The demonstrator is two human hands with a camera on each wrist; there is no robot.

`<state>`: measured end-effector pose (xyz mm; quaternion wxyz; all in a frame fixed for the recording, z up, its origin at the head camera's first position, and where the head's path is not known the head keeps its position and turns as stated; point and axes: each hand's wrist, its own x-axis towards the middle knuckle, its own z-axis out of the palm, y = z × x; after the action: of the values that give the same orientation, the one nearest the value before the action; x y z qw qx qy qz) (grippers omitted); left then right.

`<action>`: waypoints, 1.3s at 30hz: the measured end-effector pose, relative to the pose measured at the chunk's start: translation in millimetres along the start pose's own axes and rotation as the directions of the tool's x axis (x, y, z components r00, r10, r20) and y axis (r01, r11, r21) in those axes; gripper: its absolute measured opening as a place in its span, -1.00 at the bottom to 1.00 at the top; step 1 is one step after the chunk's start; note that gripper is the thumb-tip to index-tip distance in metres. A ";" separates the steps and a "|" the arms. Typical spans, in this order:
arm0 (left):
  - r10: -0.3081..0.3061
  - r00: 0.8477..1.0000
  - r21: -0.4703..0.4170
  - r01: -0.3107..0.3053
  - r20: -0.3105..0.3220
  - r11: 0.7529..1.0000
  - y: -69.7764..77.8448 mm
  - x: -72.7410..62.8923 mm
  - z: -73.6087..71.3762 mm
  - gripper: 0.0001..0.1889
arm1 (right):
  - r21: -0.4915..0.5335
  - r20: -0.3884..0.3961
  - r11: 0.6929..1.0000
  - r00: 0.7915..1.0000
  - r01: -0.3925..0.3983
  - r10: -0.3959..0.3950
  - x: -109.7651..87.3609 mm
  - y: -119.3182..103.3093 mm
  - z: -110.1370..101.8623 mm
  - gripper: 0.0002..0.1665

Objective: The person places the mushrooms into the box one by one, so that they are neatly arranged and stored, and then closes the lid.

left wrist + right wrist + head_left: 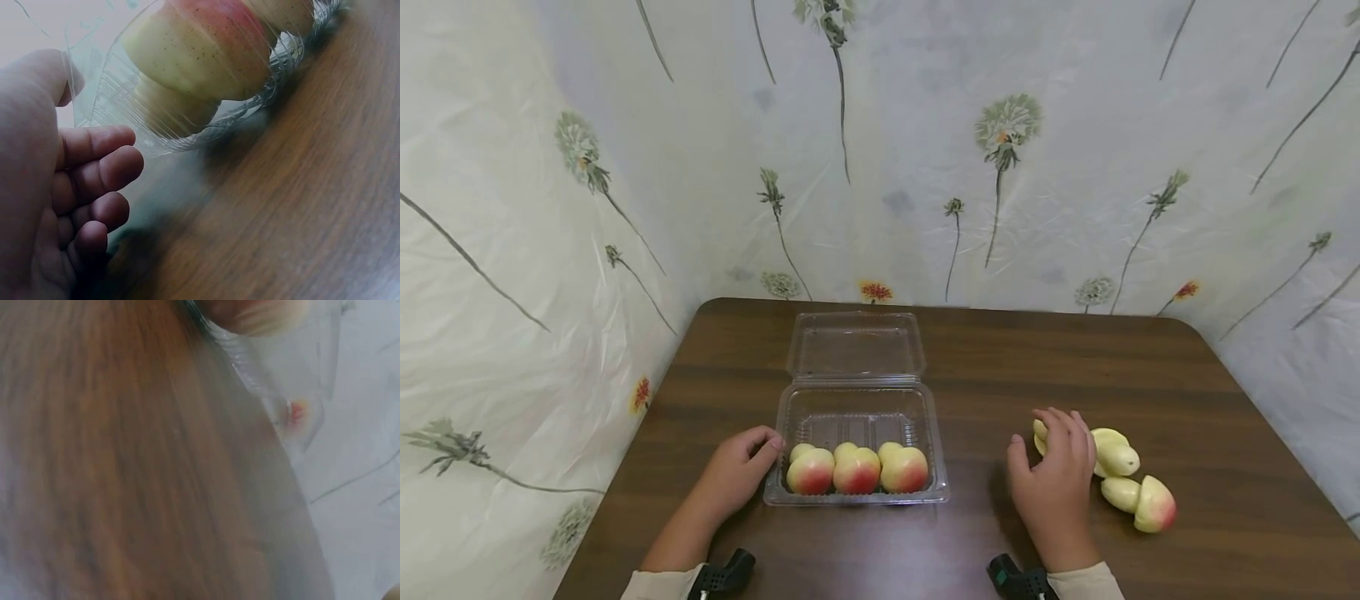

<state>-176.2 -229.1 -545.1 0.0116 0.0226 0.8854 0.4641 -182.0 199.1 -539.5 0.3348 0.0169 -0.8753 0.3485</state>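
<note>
A clear plastic clamshell container (857, 404) lies with its lid (856, 346) folded back. Along its near side sit three mushroom-shaped pieces (905, 472), pale yellow with a red blush. My left hand (739, 468) pinches the container's left rim between thumb and index finger, the other fingers (122, 169) loosely bent below. To the right, my right hand (1054, 475) hovers at several loose similar pieces (1116, 457), its fingers spread and relaxed, partly covering them. One red-tipped piece (1156, 505) lies nearest the front. In the right wrist view, the hand is out of sight.
The brown wooden table (985, 367) has rounded far corners. A sheet with dandelion prints (895, 167) hangs behind it and along the sides. Black wrist devices (730, 573) sit on both forearms.
</note>
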 end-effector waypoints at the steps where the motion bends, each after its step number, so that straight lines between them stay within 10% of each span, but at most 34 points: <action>1: 0.001 1.000 0.001 -0.001 0.000 1.000 0.1 -0.1 -0.1 -0.79 | -0.003 0.008 1.000 1.000 -0.011 0.011 0.2 0.9 0.2 -0.54; 39: 0.010 1.000 0.019 -0.010 -0.002 1.000 1.8 -1.4 -0.3 -0.78 | -0.071 0.092 0.964 0.960 -0.257 0.263 7.4 19.6 0.8 -0.48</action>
<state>-174.7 -228.5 -543.5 0.0080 0.0264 0.8898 0.4556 -193.3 215.0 -547.2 0.2419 -0.0907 -0.8955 0.3624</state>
